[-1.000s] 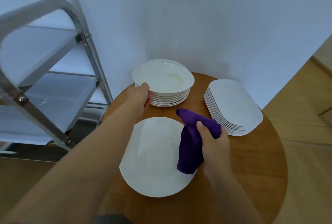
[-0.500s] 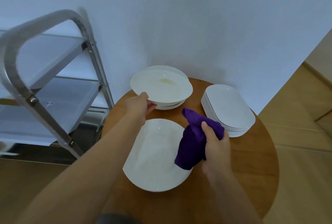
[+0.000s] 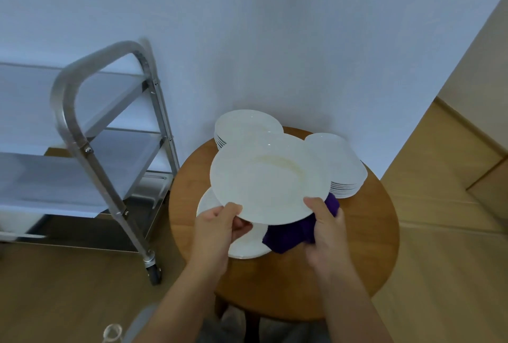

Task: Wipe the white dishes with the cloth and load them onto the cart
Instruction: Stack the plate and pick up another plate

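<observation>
We hold a round white dish (image 3: 264, 180) face-up: left hand (image 3: 220, 226) grips its near rim, right hand (image 3: 325, 228) grips rim and purple cloth (image 3: 291, 235).

Both hands, left (image 3: 217, 228) and right (image 3: 327, 235), reach forward, fingers curled.

Held dish (image 3: 264, 180): plain white, with a faint yellowish smear near its centre. Both stacks of dishes (image 3: 345, 175) and the large plate (image 3: 247, 246) beneath: plain white, unpatterned. Cloth (image 3: 291, 235): deep purple. Round table (image 3: 357, 246): warm brown wood. Cart (image 3: 90, 133): silver-grey metal, black caster. Wall: pale bluish white. Floor: light tan wood.
</observation>
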{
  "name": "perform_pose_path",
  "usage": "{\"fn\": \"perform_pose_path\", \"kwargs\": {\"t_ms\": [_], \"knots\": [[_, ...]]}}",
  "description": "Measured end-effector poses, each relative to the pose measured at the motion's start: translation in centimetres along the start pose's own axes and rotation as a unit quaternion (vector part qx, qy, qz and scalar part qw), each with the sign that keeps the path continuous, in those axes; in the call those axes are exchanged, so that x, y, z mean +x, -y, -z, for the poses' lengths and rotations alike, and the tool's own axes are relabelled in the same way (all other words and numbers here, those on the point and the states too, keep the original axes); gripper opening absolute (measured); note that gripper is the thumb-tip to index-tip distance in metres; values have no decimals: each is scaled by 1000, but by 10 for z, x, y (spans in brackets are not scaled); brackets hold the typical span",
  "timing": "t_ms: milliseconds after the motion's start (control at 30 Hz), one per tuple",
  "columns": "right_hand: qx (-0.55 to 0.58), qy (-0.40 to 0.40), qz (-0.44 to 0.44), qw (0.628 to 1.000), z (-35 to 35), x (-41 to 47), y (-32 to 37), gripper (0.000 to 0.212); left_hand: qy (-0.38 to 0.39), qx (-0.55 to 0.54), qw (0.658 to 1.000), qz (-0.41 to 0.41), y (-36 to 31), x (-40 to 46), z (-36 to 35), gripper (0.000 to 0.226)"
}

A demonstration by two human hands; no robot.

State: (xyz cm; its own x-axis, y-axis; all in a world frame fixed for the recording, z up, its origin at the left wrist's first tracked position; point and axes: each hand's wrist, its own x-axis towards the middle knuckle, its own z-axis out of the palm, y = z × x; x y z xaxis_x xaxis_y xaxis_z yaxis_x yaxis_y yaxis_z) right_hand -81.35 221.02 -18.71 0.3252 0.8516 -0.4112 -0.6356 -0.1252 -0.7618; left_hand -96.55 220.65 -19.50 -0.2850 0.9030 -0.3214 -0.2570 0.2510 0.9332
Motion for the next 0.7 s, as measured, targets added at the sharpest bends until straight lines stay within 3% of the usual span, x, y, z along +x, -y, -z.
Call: {"fn": "perform_pose_path", "kwargs": {"t_ms": [133,233,300,433,500,567,633,700], "knots": [[-49,17,5,999,29,-27,4,35,-38,32,999,15,-1,-22,26,30],[-86,24,-14,996,52,-44,4,35,54,-57,994,78,-10,-35,45,44],[-117,31,-35,992,63,-57,1,34,125,-133,977,112,-16,-46,51,36],[-148,22,-61,987,73,-76,0,34,113,-216,962,120,-8,-67,49,16],[-196,-52,6,979,78,-81,9,36,110,-254,954,117,3,-75,49,21],[-209,-90,135,964,81,-86,19,37,99,-267,953,99,14,-80,47,22],[-228,-49,255,938,77,-93,29,41,102,-279,950,91,23,-83,44,23],[-393,10,329,859,71,-96,31,51,114,-285,948,86,29,-87,39,23]]}}
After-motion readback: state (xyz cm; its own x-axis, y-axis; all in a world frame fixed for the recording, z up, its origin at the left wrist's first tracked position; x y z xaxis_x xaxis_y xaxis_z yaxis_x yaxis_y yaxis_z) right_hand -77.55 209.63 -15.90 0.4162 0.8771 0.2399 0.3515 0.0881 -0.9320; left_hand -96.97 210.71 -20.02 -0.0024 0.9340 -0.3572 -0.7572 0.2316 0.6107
